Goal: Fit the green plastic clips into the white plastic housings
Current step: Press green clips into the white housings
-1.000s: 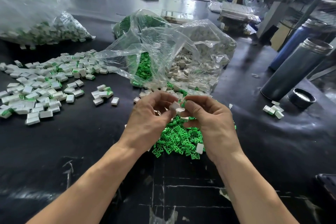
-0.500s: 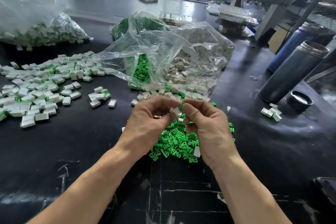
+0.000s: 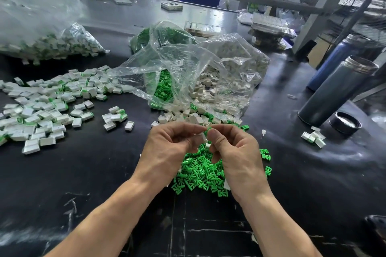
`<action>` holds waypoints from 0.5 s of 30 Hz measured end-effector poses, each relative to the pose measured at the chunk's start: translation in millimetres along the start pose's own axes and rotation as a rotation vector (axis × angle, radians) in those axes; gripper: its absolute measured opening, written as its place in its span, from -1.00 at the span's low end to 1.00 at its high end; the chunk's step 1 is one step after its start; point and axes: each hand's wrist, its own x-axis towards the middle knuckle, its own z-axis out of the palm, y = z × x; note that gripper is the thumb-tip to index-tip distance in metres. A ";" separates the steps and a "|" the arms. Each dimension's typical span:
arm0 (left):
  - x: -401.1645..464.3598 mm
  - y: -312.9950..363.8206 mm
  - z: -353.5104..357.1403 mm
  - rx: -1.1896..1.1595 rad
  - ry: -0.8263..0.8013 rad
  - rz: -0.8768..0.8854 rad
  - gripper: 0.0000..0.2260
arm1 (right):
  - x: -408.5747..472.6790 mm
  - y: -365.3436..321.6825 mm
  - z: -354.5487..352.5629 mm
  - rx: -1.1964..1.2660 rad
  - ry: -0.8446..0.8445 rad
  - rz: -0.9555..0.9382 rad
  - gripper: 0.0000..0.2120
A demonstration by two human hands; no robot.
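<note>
— What are the hands doing at the centre of the frame?

— The left hand (image 3: 169, 148) pinches a white housing (image 3: 202, 137) at its fingertips, fingers curled round it. The right hand (image 3: 236, 152) pinches a green clip (image 3: 208, 131) between thumb and forefinger, touching the housing's upper edge. How deep the clip sits I cannot tell; the fingers hide most of it.

— And the loose stock?

— A pile of green clips (image 3: 200, 173) lies on the black counter (image 3: 83, 183) directly beneath both hands. Just above the hands, loose white housings (image 3: 188, 118) spill from the mouth of a clear plastic bag (image 3: 188, 64), which holds more green clips on its left side and white housings on its right.

— Anything on the left of the frame?

— A broad scatter of assembled pieces (image 3: 41, 108), white with green showing at their edges, spreads across the middle left. A second clear bag (image 3: 52, 44) of similar pieces sits at the upper left.

— The right side?

— A grey flask (image 3: 338, 92) stands at the middle right, its black lid (image 3: 345, 122) beside its base, with a blue flask (image 3: 332, 62) behind. A small cluster of white pieces (image 3: 313, 136) lies just left of and below the lid.
</note>
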 end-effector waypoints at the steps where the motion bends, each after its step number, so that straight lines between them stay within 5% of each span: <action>1: -0.1 -0.2 0.2 -0.002 0.004 -0.001 -0.84 | -0.5 0.1 0.6 -0.012 -0.004 -0.003 -0.98; 9: 0.5 -3.4 -2.6 0.081 0.021 0.043 -0.82 | -5.0 -5.1 0.5 -0.115 -0.062 -0.008 -0.96; 15: 2.9 -3.5 -8.7 0.402 0.028 0.161 -0.77 | -7.6 -11.4 -7.8 -0.593 -0.127 -0.208 -0.95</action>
